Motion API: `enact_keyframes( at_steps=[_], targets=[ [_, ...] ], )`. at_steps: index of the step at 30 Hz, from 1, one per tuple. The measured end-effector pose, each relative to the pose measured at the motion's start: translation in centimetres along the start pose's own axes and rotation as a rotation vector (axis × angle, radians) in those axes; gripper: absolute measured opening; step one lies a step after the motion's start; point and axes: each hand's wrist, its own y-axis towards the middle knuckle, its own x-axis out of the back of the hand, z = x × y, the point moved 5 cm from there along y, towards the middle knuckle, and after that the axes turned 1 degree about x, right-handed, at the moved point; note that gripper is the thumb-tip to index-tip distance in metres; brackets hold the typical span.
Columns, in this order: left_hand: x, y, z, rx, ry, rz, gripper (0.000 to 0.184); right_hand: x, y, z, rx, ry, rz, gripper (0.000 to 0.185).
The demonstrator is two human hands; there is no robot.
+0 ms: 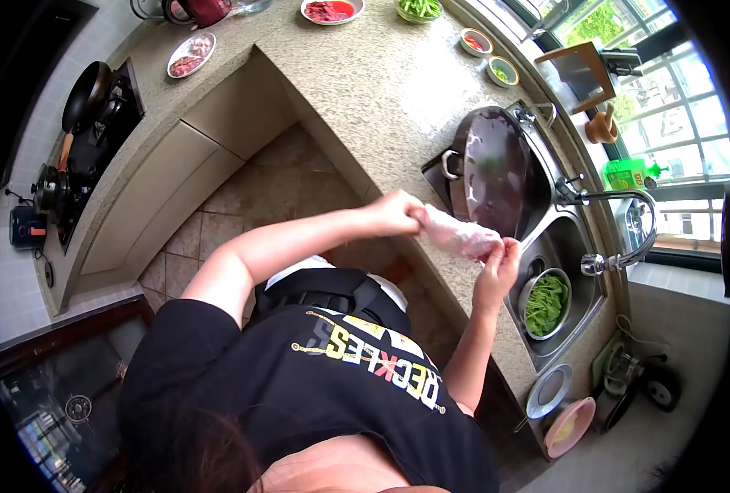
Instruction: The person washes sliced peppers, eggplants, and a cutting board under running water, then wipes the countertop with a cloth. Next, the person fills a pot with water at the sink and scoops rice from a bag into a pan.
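Observation:
A pale pink-and-white bundle point(461, 235) is stretched between my two hands over the counter edge by the sink. It looks like a plastic bag with something pink inside, but I cannot make out the contents. The fingers of my left hand point(393, 213) are closed on its left end. At the other end, my right hand point(498, 269) pinches it near the sink's edge. Just beyond the bundle, a large dark cutting board point(495, 168) lies tilted over one basin. In the sink point(574, 226), a metal bowl point(568, 312) holds green leaves point(546, 305).
A tall faucet point(640, 238) arches over the sink. Small bowls of chopped red point(475, 41) and green point(502, 72) pieces stand near the window. Plates of meat point(191, 56) point(332, 11) sit farther off. A wok point(87, 97) rests on the stove at left.

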Motion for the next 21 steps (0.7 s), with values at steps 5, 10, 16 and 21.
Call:
enact_keyframes(
  at_steps=[5,10,16,21],
  targets=[
    [15.3,-3.7,0.4,-0.052,-0.484,-0.450,0.031,-10.8,1.1,2.0,-0.050,0.069,-0.040,0.013],
    [23.1,-7.0,0.8,-0.257,-0.156,-0.830,0.031,-19.1,-1.8,-1.1,0.387,-0.840,0.262,0.050],
    [21.2,-7.6,8.4,0.120,-0.266,-0.615,0.017,-29.9,1.6,-2.6,0.239,-0.896,0.534,0.062],
    [22.5,-6.0,8.8,0.244,-0.237,-0.502,0.016,-31.5,14.3,-5.8,0.033,-0.986,0.049,0.058]
  ],
)
